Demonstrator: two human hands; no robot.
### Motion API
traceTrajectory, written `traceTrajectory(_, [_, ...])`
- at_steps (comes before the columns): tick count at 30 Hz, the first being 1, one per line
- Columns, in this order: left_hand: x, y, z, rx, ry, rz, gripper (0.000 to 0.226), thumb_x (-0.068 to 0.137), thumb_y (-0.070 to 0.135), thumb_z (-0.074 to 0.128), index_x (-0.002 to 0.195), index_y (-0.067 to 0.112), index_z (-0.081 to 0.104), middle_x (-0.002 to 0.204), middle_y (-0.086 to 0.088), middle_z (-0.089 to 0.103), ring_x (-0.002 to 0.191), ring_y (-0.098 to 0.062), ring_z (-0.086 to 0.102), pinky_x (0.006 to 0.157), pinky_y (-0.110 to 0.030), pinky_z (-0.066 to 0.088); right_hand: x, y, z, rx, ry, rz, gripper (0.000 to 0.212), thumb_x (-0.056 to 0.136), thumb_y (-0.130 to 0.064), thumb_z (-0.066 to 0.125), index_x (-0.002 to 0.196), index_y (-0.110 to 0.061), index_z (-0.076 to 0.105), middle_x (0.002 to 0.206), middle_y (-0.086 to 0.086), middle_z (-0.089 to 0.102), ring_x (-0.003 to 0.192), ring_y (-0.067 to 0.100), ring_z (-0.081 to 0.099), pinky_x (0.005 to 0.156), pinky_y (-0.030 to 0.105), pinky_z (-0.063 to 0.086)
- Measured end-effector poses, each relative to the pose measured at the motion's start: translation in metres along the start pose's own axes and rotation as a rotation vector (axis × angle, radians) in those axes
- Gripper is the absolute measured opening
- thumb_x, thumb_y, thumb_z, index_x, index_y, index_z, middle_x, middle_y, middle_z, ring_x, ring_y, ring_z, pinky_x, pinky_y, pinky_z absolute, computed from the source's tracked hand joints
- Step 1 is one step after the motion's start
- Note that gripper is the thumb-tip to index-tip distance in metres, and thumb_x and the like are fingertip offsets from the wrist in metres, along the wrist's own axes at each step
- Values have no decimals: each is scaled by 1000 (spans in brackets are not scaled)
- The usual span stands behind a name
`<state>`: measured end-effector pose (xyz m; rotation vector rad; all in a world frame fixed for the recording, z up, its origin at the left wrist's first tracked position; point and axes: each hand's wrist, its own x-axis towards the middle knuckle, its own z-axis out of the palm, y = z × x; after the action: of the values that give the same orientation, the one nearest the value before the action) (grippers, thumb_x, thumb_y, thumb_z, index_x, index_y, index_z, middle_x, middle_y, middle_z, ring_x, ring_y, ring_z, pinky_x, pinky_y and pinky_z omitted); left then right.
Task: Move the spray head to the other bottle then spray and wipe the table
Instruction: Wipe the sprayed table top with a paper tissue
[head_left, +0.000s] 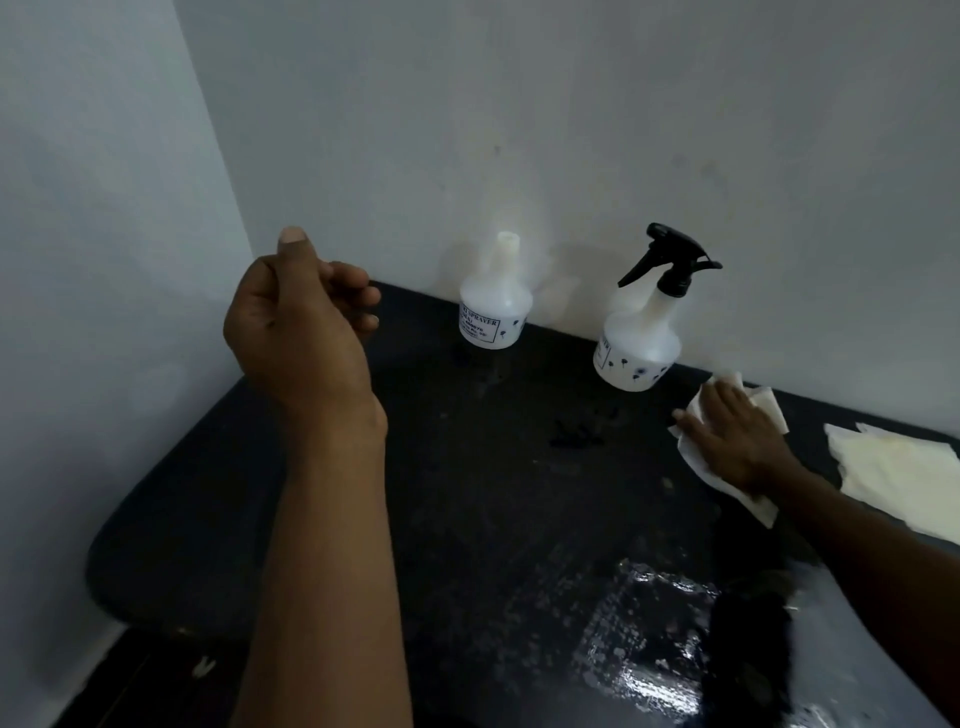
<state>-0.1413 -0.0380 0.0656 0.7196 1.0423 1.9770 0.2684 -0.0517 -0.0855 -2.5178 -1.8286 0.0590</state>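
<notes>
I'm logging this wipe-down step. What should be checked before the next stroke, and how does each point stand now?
1. Black trigger spray head seated on white plastic bottle: ok.
2. Headless white plastic bottle upright by wall: ok.
3. Right hand flat on white paper towel: ok.
4. Left hand free, holding nothing: ok.
5. Dark tabletop wiped dry: not ok, wet patch near front.
6. Liquid in bottles: cannot tell.

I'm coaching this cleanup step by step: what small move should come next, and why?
Probably draw the right hand, pressed flat on the paper towel, toward the near edge: spray droplets glisten on the table there, and the spray head already sits on the right bottle. The left hand is free.
</notes>
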Motion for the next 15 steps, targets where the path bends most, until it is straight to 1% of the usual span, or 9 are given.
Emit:
traceTrajectory(2, [2,0,-1,-5,5,-2,38,97,29,51,60,26,56,57,6,66,56,-10,63,51,-25,47,-7,-6,-8,16,-67,-31,102,77,-79,8,153,-11,15,162,13,12,149,27,9,119,51,14])
traceTrajectory(4, [4,0,-1,-18,16,-10,39,97,29,52,58,26,56,57,6,66,55,-10,63,51,-25,46,-31,-9,-10,-21,-150,-94,100,77,-80,5,154,-16,2,163,8,-3,149,17,-4,121,42,3])
traceTrajectory(6, [3,0,1,-33,16,-31,39,97,29,51,59,26,56,56,5,65,55,-10,62,51,-25,46,-74,-12,-13,-29,-161,-255,93,81,-81,3,152,-21,-4,161,2,-11,148,13,-12,120,35,-4])
traceTrajectory(7, [2,0,3,-40,8,-40,39,97,28,51,59,25,56,56,5,65,55,-10,62,51,-25,45,-99,-15,-14,-13,-152,-357,90,83,-80,6,152,-22,-4,161,1,-12,149,13,-12,121,35,-3])
traceTrajectory(8, [0,0,4,-43,-1,-44,39,98,28,51,59,25,56,56,5,65,55,-10,62,51,-25,46,-125,-19,-13,-12,-162,-454,87,87,-77,14,153,-22,0,162,2,-9,150,15,-8,121,36,1])
traceTrajectory(10, [-3,0,7,-39,-21,-40,39,98,28,51,59,26,56,57,6,65,57,-10,62,52,-26,47,-176,-32,-1,-42,-90,-652,79,96,-62,31,154,-12,14,164,6,2,150,21,5,117,41,13])
traceTrajectory(11, [-5,0,8,-37,-29,-36,39,98,28,51,59,26,56,57,6,65,57,-10,63,53,-26,47,-195,-40,6,-85,-31,-748,68,101,-49,31,153,-8,18,163,9,6,150,24,7,115,43,16])
traceTrajectory(13, [-7,1,10,-34,-30,-34,39,98,28,51,59,26,56,57,6,65,57,-10,63,53,-26,47,-221,-53,23,-240,80,-867,47,105,-26,18,147,-7,27,158,12,13,148,29,8,111,45,17])
traceTrajectory(15, [-8,2,11,-21,-32,-36,38,98,28,51,61,25,56,57,6,65,56,-9,63,52,-25,47,-229,-67,30,-351,137,-935,44,105,-23,14,141,-10,36,154,13,20,145,31,11,113,46,14])
